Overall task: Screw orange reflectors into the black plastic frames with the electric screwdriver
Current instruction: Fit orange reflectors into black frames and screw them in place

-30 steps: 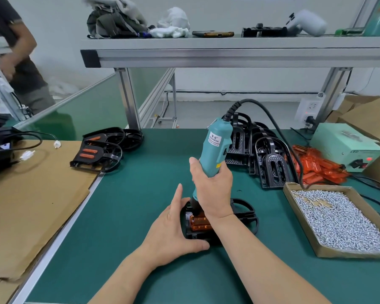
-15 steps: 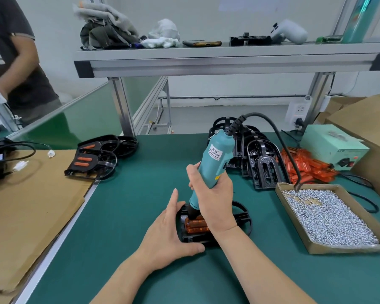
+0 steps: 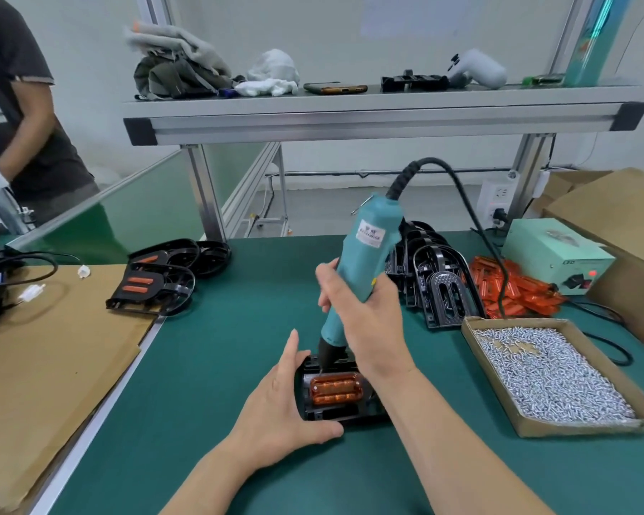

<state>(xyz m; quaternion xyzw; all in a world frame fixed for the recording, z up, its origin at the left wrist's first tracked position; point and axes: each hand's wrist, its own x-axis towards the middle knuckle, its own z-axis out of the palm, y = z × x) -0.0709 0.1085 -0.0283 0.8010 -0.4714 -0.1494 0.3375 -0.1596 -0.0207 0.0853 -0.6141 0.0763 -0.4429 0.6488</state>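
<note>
A black plastic frame (image 3: 344, 416) lies on the green mat in front of me with an orange reflector (image 3: 335, 387) seated in it. My left hand (image 3: 281, 407) braces the frame's left and near edges, fingers straight and thumb along the front. My right hand (image 3: 365, 321) grips the teal electric screwdriver (image 3: 365, 262), which leans to the right. Its black tip meets the frame just behind the reflector's far left corner. The frame's right side is hidden by my right forearm.
A cardboard tray of silver screws (image 3: 551, 373) sits at right. Behind it lie loose orange reflectors (image 3: 513, 288), a stack of empty black frames (image 3: 439, 288) and a green power box (image 3: 558, 254). Frames fitted with reflectors (image 3: 149, 284) lie left, beside cardboard (image 3: 45, 358). A person (image 3: 23, 117) stands far left.
The screwdriver has tilted further right and its tip has shifted toward the reflector's far left corner, uncovering the reflector. My left hand has stayed on the frame.
</note>
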